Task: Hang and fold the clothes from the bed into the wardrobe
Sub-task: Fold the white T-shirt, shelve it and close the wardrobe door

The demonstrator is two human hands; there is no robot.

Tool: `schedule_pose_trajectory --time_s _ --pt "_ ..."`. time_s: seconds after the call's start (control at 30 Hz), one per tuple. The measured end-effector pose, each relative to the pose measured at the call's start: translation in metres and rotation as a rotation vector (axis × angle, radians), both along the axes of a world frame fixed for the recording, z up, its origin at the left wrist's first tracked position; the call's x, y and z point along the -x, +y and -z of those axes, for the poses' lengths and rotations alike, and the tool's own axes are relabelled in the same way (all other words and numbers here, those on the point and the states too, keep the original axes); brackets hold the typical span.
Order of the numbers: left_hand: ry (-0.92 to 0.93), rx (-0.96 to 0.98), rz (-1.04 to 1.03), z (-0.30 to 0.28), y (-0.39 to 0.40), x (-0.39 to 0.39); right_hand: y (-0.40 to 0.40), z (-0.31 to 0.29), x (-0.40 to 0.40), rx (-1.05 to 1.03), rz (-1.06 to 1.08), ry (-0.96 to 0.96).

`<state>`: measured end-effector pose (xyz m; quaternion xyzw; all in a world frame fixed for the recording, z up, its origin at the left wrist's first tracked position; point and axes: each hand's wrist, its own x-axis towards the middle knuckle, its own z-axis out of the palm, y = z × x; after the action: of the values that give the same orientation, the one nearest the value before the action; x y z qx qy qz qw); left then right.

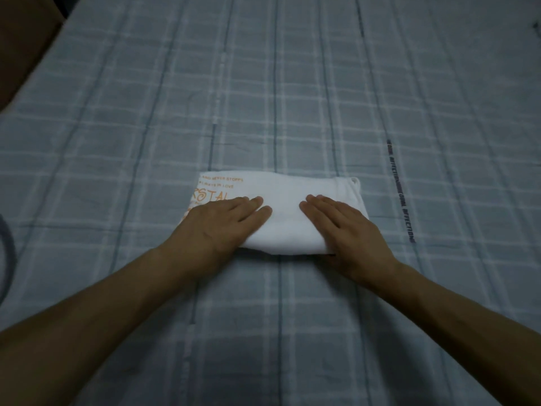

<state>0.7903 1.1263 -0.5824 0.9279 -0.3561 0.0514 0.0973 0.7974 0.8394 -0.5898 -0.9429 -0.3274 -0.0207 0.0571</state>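
Observation:
A white T-shirt with orange lettering (281, 197) lies folded into a small flat rectangle on the bed, near the middle of the view. My left hand (222, 221) lies flat on its left half, fingers straight and pointing inward. My right hand (339, 224) presses flat on its right half, fingers straight. Neither hand grips the cloth. The shirt's near edge is partly hidden under both hands.
The bed is covered by a grey-blue checked sheet (292, 83) that fills most of the view. A brown surface (23, 39) shows at the top left corner. A dark curved cord (8, 238) lies at the left edge.

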Motion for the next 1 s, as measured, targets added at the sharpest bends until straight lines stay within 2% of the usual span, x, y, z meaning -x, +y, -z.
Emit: schedule_pose_trajectory --time_s 0.27,0.5,0.63,0.77,1.0 --pt "-0.063 -0.006 -0.065 0.012 -0.007 0.01 0.004 0.004 0.009 0.041 0.016 -0.062" --pt "-0.137 0.088 -0.114 -0.03 -0.012 0.025 0.008 -0.034 0.013 -0.028 0.068 -0.118" --pt "-0.182 0.073 -0.174 -0.088 -0.013 0.051 0.009 -0.093 0.03 -0.087 0.05 -0.123" --pt "-0.225 0.093 -0.288 -0.173 -0.009 0.084 0.016 -0.173 0.048 -0.121 0.018 -0.156" --pt "-0.242 0.275 -0.661 -0.328 0.006 0.169 0.064 -0.335 0.09 -0.24 -0.054 -0.238"
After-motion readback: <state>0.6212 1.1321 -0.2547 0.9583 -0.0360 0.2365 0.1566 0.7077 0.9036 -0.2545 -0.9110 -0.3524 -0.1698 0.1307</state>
